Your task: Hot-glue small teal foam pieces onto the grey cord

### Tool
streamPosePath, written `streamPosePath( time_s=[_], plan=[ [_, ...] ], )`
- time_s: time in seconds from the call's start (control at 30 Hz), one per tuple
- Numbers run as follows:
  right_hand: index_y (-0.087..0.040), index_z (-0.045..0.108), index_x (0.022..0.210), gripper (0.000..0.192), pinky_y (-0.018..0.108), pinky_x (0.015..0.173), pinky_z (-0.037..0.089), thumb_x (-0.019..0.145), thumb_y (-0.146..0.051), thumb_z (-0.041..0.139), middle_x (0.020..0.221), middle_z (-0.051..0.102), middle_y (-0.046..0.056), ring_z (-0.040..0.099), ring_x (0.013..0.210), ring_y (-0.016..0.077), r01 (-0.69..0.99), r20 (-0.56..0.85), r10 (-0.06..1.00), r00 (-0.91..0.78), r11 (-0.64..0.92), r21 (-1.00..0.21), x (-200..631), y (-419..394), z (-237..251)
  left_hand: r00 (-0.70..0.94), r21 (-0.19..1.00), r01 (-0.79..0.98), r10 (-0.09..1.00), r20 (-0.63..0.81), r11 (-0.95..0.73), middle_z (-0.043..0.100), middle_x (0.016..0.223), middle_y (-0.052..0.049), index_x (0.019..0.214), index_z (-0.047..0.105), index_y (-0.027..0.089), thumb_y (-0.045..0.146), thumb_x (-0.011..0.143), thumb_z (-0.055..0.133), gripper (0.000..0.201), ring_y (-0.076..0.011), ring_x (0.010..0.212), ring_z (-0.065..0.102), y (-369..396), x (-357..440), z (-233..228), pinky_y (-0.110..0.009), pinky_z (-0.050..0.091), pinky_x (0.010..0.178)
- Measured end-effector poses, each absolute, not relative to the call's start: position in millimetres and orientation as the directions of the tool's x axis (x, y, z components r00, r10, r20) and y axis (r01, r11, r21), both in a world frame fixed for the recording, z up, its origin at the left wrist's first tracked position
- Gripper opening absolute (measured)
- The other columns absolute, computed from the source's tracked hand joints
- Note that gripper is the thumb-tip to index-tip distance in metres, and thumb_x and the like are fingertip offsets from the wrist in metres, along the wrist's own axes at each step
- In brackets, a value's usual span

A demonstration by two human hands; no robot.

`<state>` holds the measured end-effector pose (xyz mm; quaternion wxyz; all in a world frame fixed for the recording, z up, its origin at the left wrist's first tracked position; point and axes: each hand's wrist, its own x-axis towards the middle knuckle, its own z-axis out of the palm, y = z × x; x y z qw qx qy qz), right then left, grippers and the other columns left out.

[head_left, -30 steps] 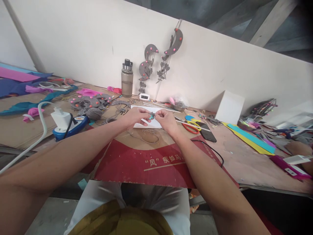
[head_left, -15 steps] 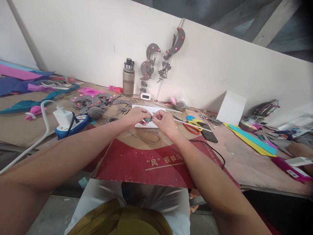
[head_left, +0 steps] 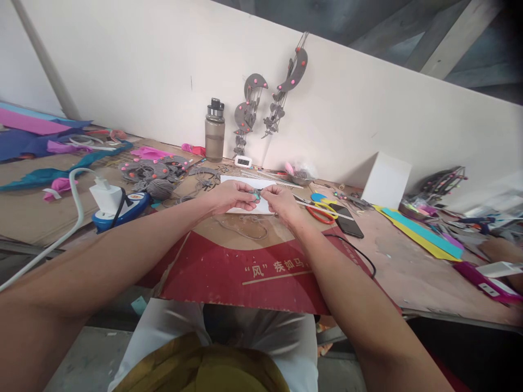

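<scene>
Cluttered wooden surface [head_left: 392, 267] | red cardboard sheet [head_left: 253, 269] reads "风" 疾如马 | grey translucent bottle [head_left: 214, 132], contents unclear | left hand [head_left: 231, 196] and right hand [head_left: 280, 200] pinch small teal piece [head_left: 256, 194]

Bare hands [head_left: 232, 196] [head_left: 280, 200] pinch a small matt teal piece [head_left: 255, 195], seemingly felt, above a glossy red printed cardboard sheet [head_left: 245, 267] on a rough, scuffed plywood bench [head_left: 408, 267]; nearby lie fuzzy grey yarn [head_left: 159, 188], plastic-handled scissors [head_left: 322, 206], a smoky translucent plastic bottle [head_left: 214, 130] and smooth white paper [head_left: 232, 179].

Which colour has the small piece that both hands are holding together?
The small piece between the left hand and right hand looks teal, seen in the head view.
</scene>
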<state>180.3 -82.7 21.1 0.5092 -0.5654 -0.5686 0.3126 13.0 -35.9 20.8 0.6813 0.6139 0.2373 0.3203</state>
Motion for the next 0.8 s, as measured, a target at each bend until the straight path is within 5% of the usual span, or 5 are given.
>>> streamPosePath(
  time_s=[0.27, 0.8],
  plan=[
    [-0.017, 0.061, 0.072, 0.021, 0.020, 0.040, 0.029, 0.065, -0.037, 0.063, 0.056, 0.047, -0.006, 0.035, 0.044, 0.0049, 0.329, 0.238, 0.965, 0.105, 0.192, -0.925, 179, -87, 23, 0.566, 0.996, -0.088, 0.822, 0.058, -0.010, 0.069, 0.068, -0.008, 0.071, 0.064, 0.009, 0.018, 0.063, 0.076, 0.017, -0.0107, 0.057, 0.064, -40, 14, 25, -0.024, 0.053, 0.060],
    [-0.018, 0.056, 0.067, 0.017, 0.020, 0.044, 0.028, 0.066, -0.034, 0.061, 0.057, 0.048, -0.005, 0.035, 0.047, 0.0057, 0.451, 0.277, 0.955, 0.104, 0.203, -0.869, 182, -82, 16, 0.537, 0.985, 0.076, 0.839, 0.088, -0.153, 0.068, 0.060, -0.007, 0.074, 0.061, 0.010, 0.019, 0.066, 0.074, 0.018, -0.0159, 0.056, 0.066, -57, 17, 33, -0.029, 0.055, 0.061]
  ],
)
